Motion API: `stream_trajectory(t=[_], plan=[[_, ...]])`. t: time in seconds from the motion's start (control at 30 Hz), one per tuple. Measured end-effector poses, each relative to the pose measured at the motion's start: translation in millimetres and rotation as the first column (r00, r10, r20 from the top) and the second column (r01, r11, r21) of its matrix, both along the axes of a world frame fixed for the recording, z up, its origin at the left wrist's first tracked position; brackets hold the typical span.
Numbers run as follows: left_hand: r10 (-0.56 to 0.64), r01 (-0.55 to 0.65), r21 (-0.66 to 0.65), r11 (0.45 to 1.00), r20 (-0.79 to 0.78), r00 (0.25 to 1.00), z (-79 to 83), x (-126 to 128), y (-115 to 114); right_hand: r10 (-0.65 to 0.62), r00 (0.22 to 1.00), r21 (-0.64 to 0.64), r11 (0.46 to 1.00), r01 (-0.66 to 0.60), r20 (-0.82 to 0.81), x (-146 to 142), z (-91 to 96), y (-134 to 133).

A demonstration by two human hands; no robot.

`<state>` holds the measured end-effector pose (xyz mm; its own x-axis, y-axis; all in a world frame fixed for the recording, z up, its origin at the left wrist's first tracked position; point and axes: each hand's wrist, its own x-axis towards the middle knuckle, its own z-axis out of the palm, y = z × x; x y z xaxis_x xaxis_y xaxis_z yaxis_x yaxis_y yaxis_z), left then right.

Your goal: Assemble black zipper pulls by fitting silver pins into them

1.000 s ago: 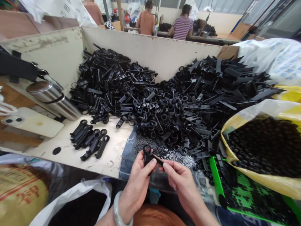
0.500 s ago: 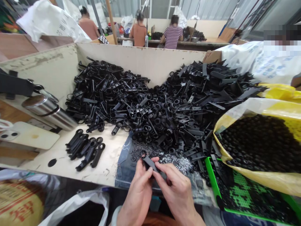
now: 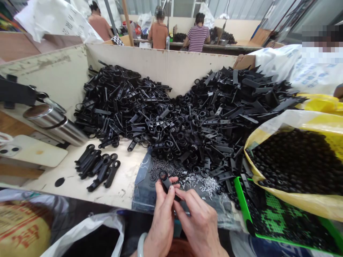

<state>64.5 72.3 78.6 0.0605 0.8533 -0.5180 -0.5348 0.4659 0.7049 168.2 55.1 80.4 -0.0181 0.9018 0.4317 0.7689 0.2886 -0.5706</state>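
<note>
Between both hands, over the near edge of the bench, is a black plastic handle part with a ring at its far end (image 3: 166, 183). My left hand (image 3: 164, 207) is closed around it, thumb along its top. At the part's near end, my right hand (image 3: 197, 210) pinches it with thumb and fingers; the fingertips partly hide that end. Just beyond lie small silver pins (image 3: 210, 185) and tiny dark screw-like pieces (image 3: 158, 169) on a denim cloth (image 3: 143, 194). To the left, several similar black handles (image 3: 99, 166) lie in a group on the bench.
A large heap of black plastic parts (image 3: 160, 121) fills the back. A steel flask (image 3: 56, 123) and a phone (image 3: 34, 151) are at left. At right stand a yellow bag (image 3: 254, 139) of small black pieces and a green tray (image 3: 242, 207). People sit beyond the partition (image 3: 160, 60).
The right hand has shifted slightly, with its fingers drawn closer together at the handle's near end. The left hand tilts the handle a little more upright. The camera view has shifted slightly.
</note>
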Motion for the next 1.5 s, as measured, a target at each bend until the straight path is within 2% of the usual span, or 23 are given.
stream_trajectory(t=[0.33, 0.43, 0.5, 0.6, 0.7, 0.73, 0.83, 0.9, 0.97, 1.03, 1.07, 1.17, 1.23, 1.27, 1.33, 1.43, 1.5], plan=[[-0.01, 0.011, 0.054, 0.998, -0.028, 1.0, 3.1, 3, -2, -0.019, 1.0, 0.005, 1.0, 0.019, -0.004, -5, -2.7, -2], [0.017, -0.017, 0.017, 1.0, 0.027, 0.999, 2.8, 4, -1, -0.022, 0.998, -0.055, 0.998, 0.02, -0.052, -4, -1.8, -3], [0.045, -0.043, -0.032, 0.999, 0.052, 0.998, 1.9, 2, 0, 0.017, 0.993, -0.16, 0.986, -0.035, -0.117, 4, 1.1, -1], [-0.012, 0.012, -0.051, 0.999, 0.006, 1.0, 1.8, -8, 3, 0.012, 0.956, -0.369, 0.921, -0.124, -0.292, 23, 8.1, 6], [-0.22, 0.219, -0.018, 0.975, -0.089, 0.971, 6.4, -21, 1, -0.134, 0.883, -0.519, 0.844, -0.136, -0.449, 37, 14.9, 18], [-0.29, 0.291, -0.007, 0.957, -0.135, 0.947, 9.2, -25, -1, -0.151, 0.851, -0.55, 0.815, -0.18, -0.503, 38, 16.5, 22], [-0.439, 0.461, 0.008, 0.887, -0.296, 0.848, 18.9, -36, -12, -0.124, 0.693, -0.564, 0.691, -0.453, -0.71, 33, 17.7, 29], [-0.378, 0.432, 0.025, 0.902, -0.439, 0.815, 23.4, -41, -21, -0.127, 0.58, -0.522, 0.615, -0.591, -0.805, 25, 15.1, 29], [-0.241, 0.343, 0.067, 0.937, -0.586, 0.773, 24.0, -43, -29, -0.14, 0.533, -0.504, 0.586, -0.634, -0.834, 17, 10.2, 27], [-0.208, 0.362, 0.093, 0.927, -0.678, 0.705, 21.4, -44, -30, -0.149, 0.542, -0.512, 0.599, -0.616, -0.827, 10, 4.4, 25], [-0.259, 0.426, 0.079, 0.901, -0.689, 0.677, 19.7, -45, -28, -0.148, 0.556, -0.515, 0.621, -0.591, -0.818, 8, 1.8, 25], [-0.398, 0.576, 0.072, 0.814, -0.653, 0.644, 16.7, -48, -13, -0.092, 0.618, -0.463, 0.749, -0.473, -0.781, 6, -2.4, 27], [-0.36, 0.595, 0.143, 0.791, -0.676, 0.643, 17.8, -53, -3, -0.029, 0.655, -0.375, 0.839, -0.394, -0.755, 9, -2.4, 29], [-0.324, 0.6, 0.18, 0.779, -0.704, 0.632, 19.2, -55, 1, -0.01, 0.666, -0.343, 0.863, -0.371, -0.746, 12, -1.9, 29], [-0.279, 0.634, 0.216, 0.743, -0.76, 0.587, 22.3, -60, 4, -0.013, 0.666, -0.334, 0.872, -0.358, -0.746, 18, -1.5, 29], [-0.241, 0.691, 0.258, 0.675, -0.808, 0.538, 23.6, -64, -1, -0.061, 0.64, -0.393, 0.832, -0.391, -0.766, 23, -2.9, 25], [-0.147, 0.696, 0.323, 0.642, -0.838, 0.525, 20.1, -63, -7, -0.087, 0.633, -0.416, 0.82, -0.393, -0.77, 22, -4.9, 23]])
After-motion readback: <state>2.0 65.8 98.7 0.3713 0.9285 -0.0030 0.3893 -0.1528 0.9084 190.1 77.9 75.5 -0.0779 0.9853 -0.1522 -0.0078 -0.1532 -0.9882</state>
